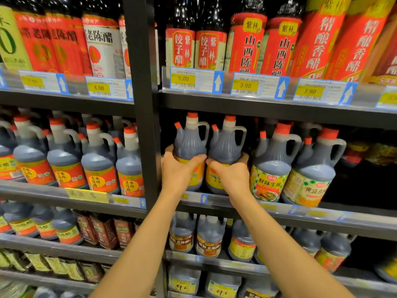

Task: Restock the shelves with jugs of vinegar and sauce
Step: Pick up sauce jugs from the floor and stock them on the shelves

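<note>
Two jugs of dark sauce stand upright side by side at the left end of the middle shelf (279,214), just right of the black upright post (142,104). Left jug (190,143): orange cap, small orange spout cap, grey handle turned right, yellow label mostly covered. Right jug (225,145): same build, yellow label partly visible. The two bodies touch or nearly touch; cannot tell which.

Left hand (178,171) wraps the left jug at label height, thumb (196,159) laid across the front, fingers curled round the far left side with only the tips showing behind the jug. Right hand (231,175) wraps the right jug the same way, thumb pointing left across the front, fingers curled round its right side. The two thumbs meet tip to tip between the jugs. Both forearms are bare and reach up from the bottom of the frame.

Just right of the held pair stand two more jugs: one with a green-checked label (272,168) and, beside it, one with a pale yellow label (311,175). Beyond those the shelf is dark.

Left of the post, same level: a row of jugs with orange-red labels (94,164), several deep.

Upper shelf: tall red-labelled bottles (245,46) above price tags (245,85) reading 5.00, 3.90, 7.90.

Lower shelves hold more dark jugs (209,237), blurred.
</note>
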